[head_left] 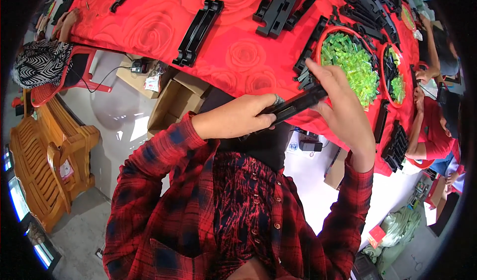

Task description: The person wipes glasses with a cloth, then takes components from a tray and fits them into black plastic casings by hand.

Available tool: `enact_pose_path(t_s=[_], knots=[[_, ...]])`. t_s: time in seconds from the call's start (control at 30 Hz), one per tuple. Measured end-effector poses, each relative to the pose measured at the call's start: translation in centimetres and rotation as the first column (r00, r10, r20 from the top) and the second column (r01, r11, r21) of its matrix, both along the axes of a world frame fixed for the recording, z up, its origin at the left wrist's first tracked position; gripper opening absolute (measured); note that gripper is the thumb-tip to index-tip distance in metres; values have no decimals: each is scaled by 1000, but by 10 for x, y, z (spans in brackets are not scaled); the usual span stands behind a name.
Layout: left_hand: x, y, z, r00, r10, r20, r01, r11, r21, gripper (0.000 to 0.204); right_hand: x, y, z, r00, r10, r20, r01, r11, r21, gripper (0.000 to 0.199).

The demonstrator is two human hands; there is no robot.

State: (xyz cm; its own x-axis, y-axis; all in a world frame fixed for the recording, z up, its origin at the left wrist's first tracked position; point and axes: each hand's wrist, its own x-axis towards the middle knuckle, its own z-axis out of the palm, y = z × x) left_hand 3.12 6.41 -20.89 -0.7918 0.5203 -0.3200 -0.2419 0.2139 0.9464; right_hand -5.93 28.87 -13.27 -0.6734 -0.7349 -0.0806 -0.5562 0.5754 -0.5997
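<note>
both hands [239, 112] are closed around 1 black part [299, 104]; blue print [293, 145] below is unreadable.

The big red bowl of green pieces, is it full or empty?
Full, or close to it. Green pieces spread right across the bowl to its rim, and they hide its bottom.

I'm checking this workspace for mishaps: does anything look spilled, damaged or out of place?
Nothing clearly stands out. The green pieces are heaped within the larger red-rimmed bowl, and the black part held between left hand and right hand shows no visible break, though the hands cover some of it.
</note>
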Motion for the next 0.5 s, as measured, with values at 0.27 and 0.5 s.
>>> enact_pose_path(t_s=[0.27, 0.5], knots=[[11, 16, -17, 959, 251, 131, -266, 956, 120, 18, 3, -7, -35, 985, -154, 80, 171, 939, -297, 68], [17, 27, -20, 926, 314, 207, -348, 925, 153, 19, 6, -12, -55, 874, -262, 410, 442, 778, -446, 34]])
